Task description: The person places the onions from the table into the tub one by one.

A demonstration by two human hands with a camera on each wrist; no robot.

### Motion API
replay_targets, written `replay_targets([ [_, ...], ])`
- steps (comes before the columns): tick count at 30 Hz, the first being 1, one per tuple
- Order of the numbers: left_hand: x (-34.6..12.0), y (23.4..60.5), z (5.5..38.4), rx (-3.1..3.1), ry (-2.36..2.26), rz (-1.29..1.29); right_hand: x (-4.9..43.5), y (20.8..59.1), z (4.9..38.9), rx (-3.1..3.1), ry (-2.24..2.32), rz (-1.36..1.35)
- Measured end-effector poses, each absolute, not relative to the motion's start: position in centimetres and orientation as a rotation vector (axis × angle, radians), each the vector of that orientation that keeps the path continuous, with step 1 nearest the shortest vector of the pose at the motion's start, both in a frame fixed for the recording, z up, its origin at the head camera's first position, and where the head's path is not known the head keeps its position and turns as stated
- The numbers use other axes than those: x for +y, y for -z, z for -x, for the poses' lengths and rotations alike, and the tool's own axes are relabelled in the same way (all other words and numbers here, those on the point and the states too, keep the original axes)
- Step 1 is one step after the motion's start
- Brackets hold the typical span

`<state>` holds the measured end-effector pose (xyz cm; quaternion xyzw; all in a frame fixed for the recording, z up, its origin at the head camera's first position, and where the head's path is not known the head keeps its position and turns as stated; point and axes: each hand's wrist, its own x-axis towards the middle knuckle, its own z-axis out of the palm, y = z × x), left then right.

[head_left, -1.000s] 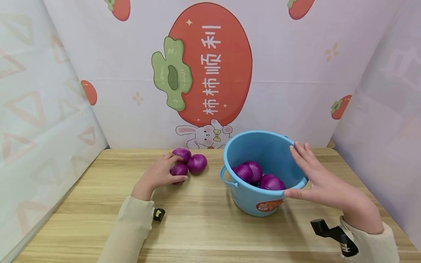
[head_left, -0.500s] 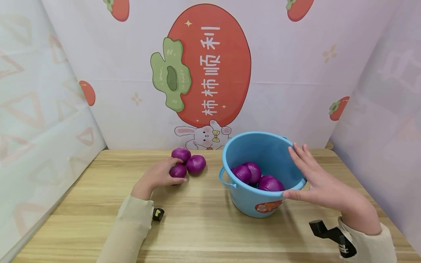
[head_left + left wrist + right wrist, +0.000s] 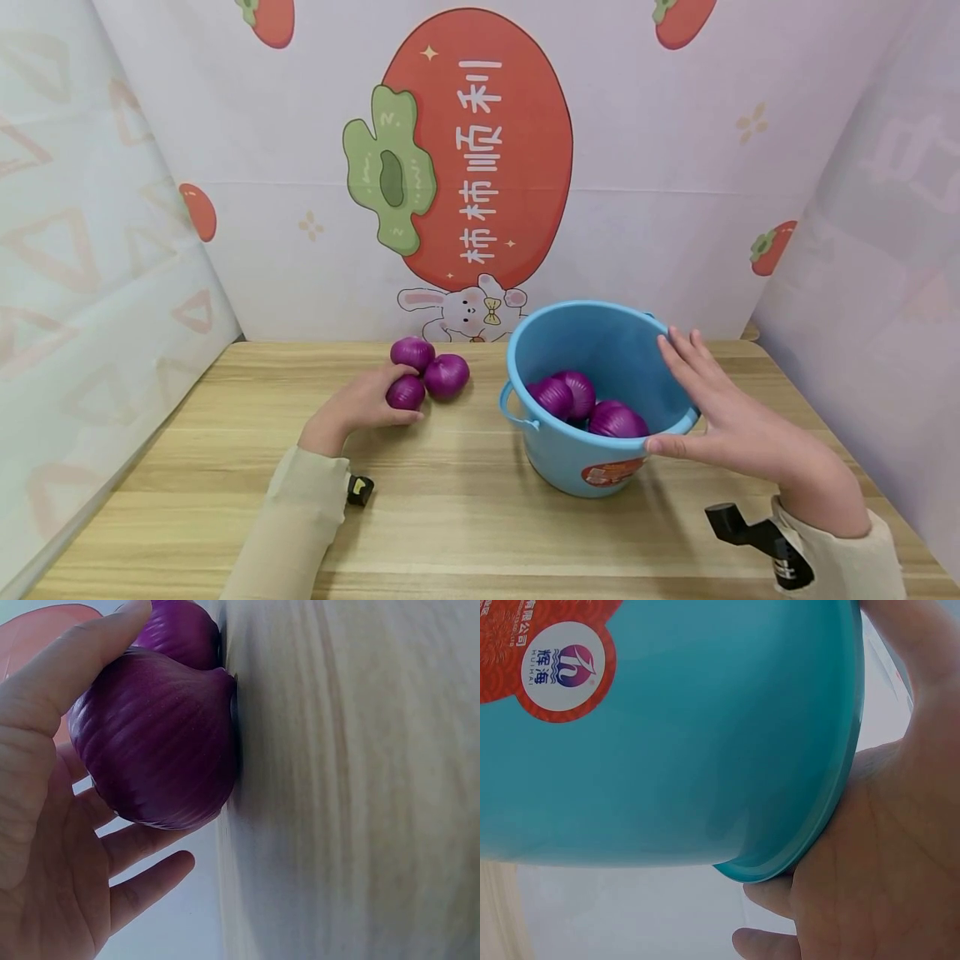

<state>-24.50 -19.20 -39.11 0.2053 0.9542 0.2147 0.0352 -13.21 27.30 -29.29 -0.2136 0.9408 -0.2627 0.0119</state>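
Observation:
In the head view my left hand (image 3: 358,404) reaches round a purple onion (image 3: 406,392) on the wooden table, thumb on the near side and fingers on the far side. The left wrist view shows this onion (image 3: 157,739) filling the space between thumb and fingers, its side right at the tabletop. Two more onions lie against it, one behind (image 3: 412,354) and one to the right (image 3: 447,377). My right hand (image 3: 723,417) rests on the right rim of a light blue bucket (image 3: 558,454), fingers straight and spread. Several onions (image 3: 617,418) lie inside the bucket.
The wooden table (image 3: 450,517) runs back to a printed cloth (image 3: 637,225) with a big persimmon picture. Cloth walls stand on the left and right. A blue handle (image 3: 517,408) hangs at the bucket's left side. A black wrist mount (image 3: 757,533) sits on the right sleeve.
The fingers of my left hand have closed in around the near onion and the hand sits slightly lower. The bucket and my right hand stay in place.

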Motion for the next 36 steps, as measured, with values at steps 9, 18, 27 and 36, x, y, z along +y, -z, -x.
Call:
replay_targets([
  [9,-19.4,39.34,24.64,2.908,-0.699,-0.639,27.3,29.29,13.2,2.928,0.832,0.666],
  [18,-19.47,39.18,24.51,2.893,-0.716,-0.644,27.27,29.33,13.24,2.934,0.818,0.674],
  [27,-19.55,39.13,24.55,2.894,-0.708,-0.652,27.29,29.34,13.24,2.93,0.827,0.678],
  [36,-19.86,39.28,24.51,2.883,-0.732,-0.651,27.32,29.36,13.23,2.935,0.821,0.682],
])
